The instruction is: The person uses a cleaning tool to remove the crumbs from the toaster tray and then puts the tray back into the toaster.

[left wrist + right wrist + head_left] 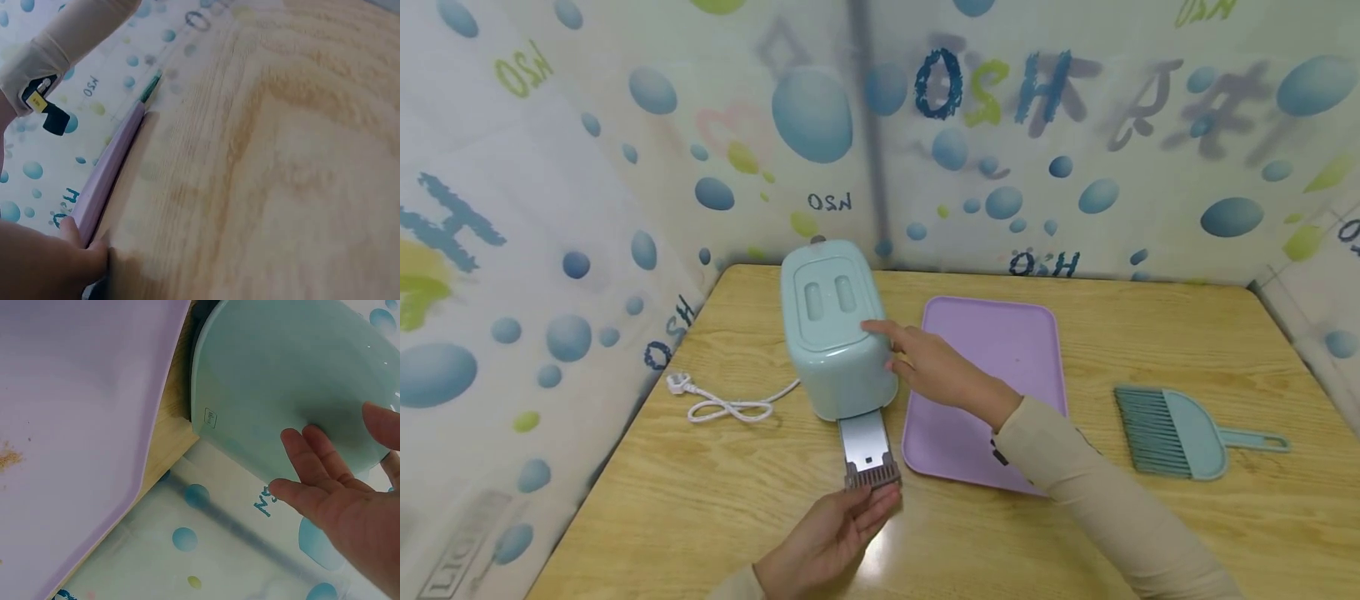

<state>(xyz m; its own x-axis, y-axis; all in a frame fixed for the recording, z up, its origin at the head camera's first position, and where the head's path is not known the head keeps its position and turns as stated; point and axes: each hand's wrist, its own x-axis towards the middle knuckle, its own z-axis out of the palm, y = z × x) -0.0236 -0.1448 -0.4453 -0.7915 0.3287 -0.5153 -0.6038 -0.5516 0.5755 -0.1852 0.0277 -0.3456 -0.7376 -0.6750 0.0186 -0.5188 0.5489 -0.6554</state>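
A pale blue-green toaster [846, 379] with a lid on top stands on the wooden table. Out of its near base sticks a metal crumb tray [863, 437] with a brown slotted end. My left hand [827, 533] pinches that end, thumb above and fingers beneath. My right hand [936, 367] is at the toaster's right side, its index finger extended onto the lid's edge. In the right wrist view, the other fingers [306, 456] are loosely bent close to the toaster's smooth side wall [269, 381].
A purple tray [985, 325] lies just right of the toaster, under my right forearm, with brown crumbs [9, 456] on it. Farther right is a blue-green hand brush [1198, 437]. A coiled white power cord [730, 408] lies to the left. Patterned walls enclose the table's back and left.
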